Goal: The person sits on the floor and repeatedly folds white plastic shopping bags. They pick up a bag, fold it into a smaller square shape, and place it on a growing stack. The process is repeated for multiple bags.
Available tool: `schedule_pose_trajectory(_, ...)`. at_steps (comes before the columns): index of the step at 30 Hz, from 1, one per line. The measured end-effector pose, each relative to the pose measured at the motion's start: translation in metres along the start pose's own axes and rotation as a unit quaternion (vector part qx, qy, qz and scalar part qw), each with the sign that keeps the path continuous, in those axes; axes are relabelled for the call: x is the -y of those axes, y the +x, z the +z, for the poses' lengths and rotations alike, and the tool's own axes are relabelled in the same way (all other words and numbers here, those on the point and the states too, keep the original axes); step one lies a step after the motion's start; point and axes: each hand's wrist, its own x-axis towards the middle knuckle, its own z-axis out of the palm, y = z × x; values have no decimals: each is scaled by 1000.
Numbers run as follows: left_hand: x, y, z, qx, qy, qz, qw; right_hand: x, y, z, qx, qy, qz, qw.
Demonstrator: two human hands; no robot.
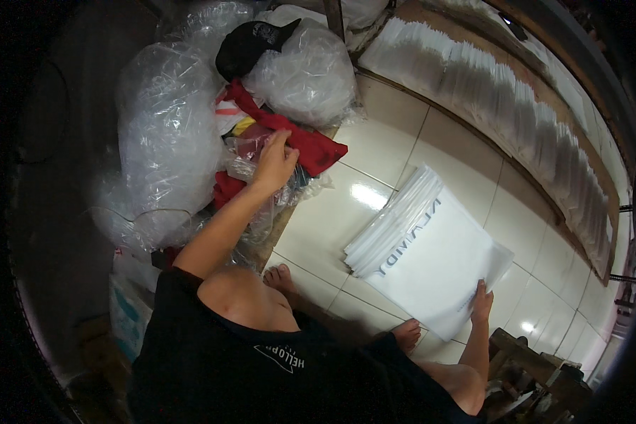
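A stack of flat white plastic bags (438, 261) with dark lettering lies fanned at its left side over the tiled floor, just right of the middle. My right hand (481, 304) grips its near right edge, thumb on top and the other fingers hidden beneath. My left hand (277, 164) is over a heap of red cloth (312, 150) and crumpled clear plastic, fingers loosely bent, with a gap between thumb and forefinger. Nothing shows in that gap, and whether the hand touches the heap is unclear.
Large bundles of clear plastic (166, 127) stand at the left, with a black cap (253, 46) on top at the back. Rows of white packets (487, 78) fill a long wooden board at the upper right. A wooden stand (519, 364) is at the lower right.
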Motion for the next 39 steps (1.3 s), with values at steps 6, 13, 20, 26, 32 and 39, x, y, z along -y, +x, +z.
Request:
schedule_pose_trajectory(6, 8, 61, -17, 96, 420, 259, 865, -8, 4, 2, 8, -35, -13, 999)
schedule_pose_trajectory(13, -22, 84, -62, 194, 312, 293, 883, -3, 0, 1, 7, -46, -49, 998)
schedule_pose_trajectory(20, -97, 69, -130, 369, -79, 64, 924, -4, 1, -4, -9, -26, -18, 999)
schedule_pose_trajectory(26, -141, 16, -153, 313, -456, 41, 832, -5, 3, -3, 8, -20, 6, 1000)
schedule_pose_trajectory(32, -164, -24, -137, 329, -550, 32, 767, -3, 3, -6, 6, -22, 4, 1000)
schedule_pose_trajectory(39, -140, -25, -124, 286, -636, -41, 716, -7, 6, -4, 22, -11, -19, 1000)
